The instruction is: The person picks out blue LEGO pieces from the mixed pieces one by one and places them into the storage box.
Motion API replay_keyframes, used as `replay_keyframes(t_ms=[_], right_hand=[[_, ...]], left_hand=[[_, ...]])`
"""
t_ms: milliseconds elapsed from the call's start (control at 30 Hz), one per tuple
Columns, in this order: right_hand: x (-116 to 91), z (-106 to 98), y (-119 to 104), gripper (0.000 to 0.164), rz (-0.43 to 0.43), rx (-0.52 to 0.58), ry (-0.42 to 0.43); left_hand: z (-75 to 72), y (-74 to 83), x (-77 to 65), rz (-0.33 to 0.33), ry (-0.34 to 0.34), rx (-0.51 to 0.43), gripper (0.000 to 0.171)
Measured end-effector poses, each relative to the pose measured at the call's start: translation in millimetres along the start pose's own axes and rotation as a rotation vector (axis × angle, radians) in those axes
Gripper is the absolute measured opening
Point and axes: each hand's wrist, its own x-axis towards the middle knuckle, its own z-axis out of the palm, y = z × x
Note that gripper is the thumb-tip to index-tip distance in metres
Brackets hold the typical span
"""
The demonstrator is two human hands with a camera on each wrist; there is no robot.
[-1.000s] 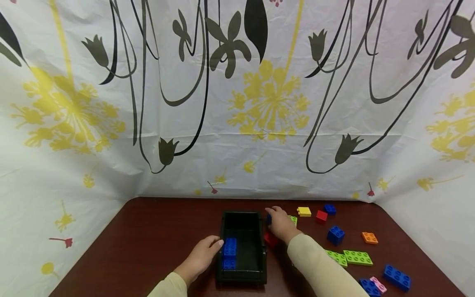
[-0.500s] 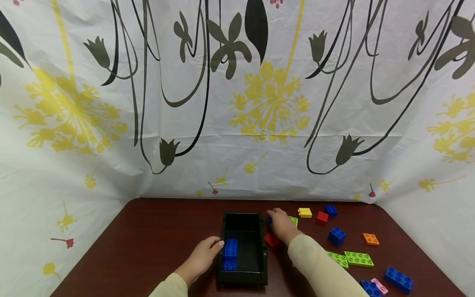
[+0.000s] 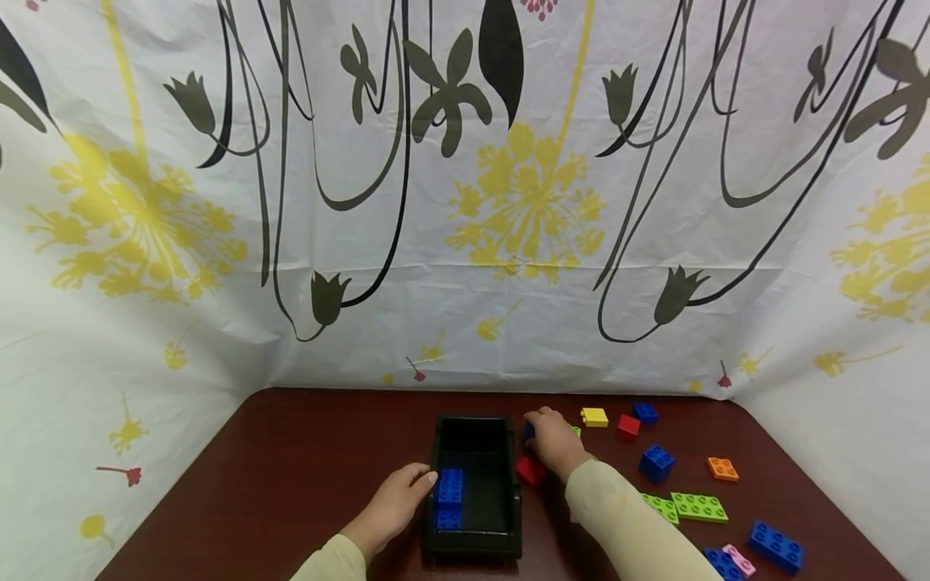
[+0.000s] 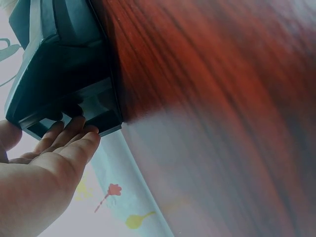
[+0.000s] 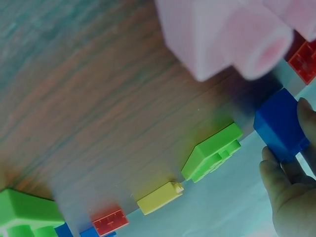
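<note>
My left hand [image 3: 395,500] holds the left wall of a black bin [image 3: 474,543], thumb at the rim. In the left wrist view its fingers [image 4: 74,138] reach under the rim from outside. Two blue bricks [image 3: 450,486] sit along the bin's left side. Right of the bin's far end, my right hand [image 3: 555,442] pinches a blue brick [image 5: 279,123] between thumb and fingers; in the head view the hand covers most of it. A red brick [image 3: 530,470] lies between the bin and my right wrist. A green brick [image 5: 212,153] is just beyond that hand.
Yellow [image 3: 594,417], red [image 3: 628,426], blue [image 3: 657,462] and orange [image 3: 722,469] bricks lie spread to the right. Closer in are green plates [image 3: 699,507], a long blue brick [image 3: 776,546] and a pink one [image 3: 739,559]. A patterned cloth [image 3: 465,339] hangs behind the table.
Both hands stay nearly where they were, the left on the bin and the right at the blue brick. Only a slight shift of the head view shows.
</note>
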Motion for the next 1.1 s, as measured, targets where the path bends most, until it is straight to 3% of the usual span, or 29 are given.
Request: replay_keyframes(t_ms=[467, 1100], right_hand=[[-6.5, -4.4, 2.0, 0.041, -0.036, -0.018, 0.140], [-19.6, -29.8, -21.9, 0.045, -0.060, 0.071, 0.276]], left_hand=[[-1.7, -0.1, -0.7, -0.002, -0.010, -0.010, 0.052], [-0.4, 1.7, -2.9, 0.003, 0.010, 0.001, 0.049]])
